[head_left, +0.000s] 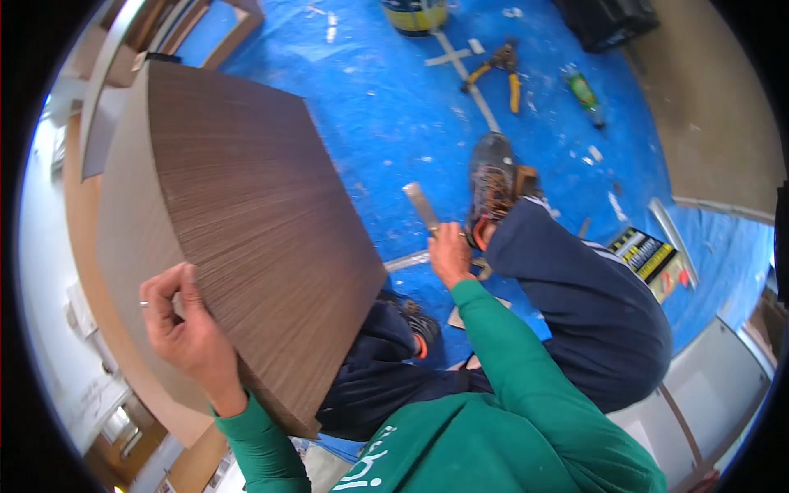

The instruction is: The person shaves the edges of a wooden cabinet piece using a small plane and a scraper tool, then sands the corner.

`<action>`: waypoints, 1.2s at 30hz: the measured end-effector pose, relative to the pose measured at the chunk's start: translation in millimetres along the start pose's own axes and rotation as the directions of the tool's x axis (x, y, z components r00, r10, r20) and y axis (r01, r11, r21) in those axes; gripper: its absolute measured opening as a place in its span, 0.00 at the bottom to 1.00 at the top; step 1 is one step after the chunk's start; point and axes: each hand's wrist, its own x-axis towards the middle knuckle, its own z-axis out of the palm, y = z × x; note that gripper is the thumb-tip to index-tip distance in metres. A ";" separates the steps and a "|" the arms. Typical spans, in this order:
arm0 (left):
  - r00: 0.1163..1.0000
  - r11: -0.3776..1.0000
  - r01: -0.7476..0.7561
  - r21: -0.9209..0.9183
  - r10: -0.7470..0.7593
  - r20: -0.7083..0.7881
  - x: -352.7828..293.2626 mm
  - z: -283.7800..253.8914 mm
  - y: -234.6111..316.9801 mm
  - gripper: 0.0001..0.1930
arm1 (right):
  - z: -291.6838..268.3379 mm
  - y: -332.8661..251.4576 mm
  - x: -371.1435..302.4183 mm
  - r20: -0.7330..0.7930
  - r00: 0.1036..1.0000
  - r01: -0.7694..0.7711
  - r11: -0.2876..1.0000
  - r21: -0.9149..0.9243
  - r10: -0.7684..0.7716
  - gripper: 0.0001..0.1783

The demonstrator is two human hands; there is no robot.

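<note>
One half-curled left hand (193, 333) meets the left edge of the brown wood-grained panel (259, 222), its grip unclear, while the right hand (450, 253), right of that panel, clasps a flat metal-bladed tool (420, 205), with a black-and-yellow lettered packet (643, 253) farther right.

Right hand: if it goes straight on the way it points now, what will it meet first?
The right hand, holding a flat-bladed tool, seems to have a free way over the blue sheet, beside the brown panel; depth is hard to judge.
</note>
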 end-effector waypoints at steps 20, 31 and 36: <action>0.951 0.785 0.240 -0.571 -0.307 -0.021 110.3 0.3 -93.0 0.16 | -153.0 271.1 206.7 0.390 0.902 0.030 0.876 -0.481 0.183 0.22; 0.922 0.758 0.301 -0.579 -0.386 -0.026 95.4 -14.0 -83.9 0.14 | -140.4 210.3 189.0 0.346 0.861 -0.262 0.908 -0.326 0.372 0.28; 0.915 0.728 0.315 -0.609 -0.404 -0.010 98.2 -8.8 -81.0 0.14 | -137.2 209.4 187.0 0.100 0.938 -0.247 0.844 -0.477 0.331 0.37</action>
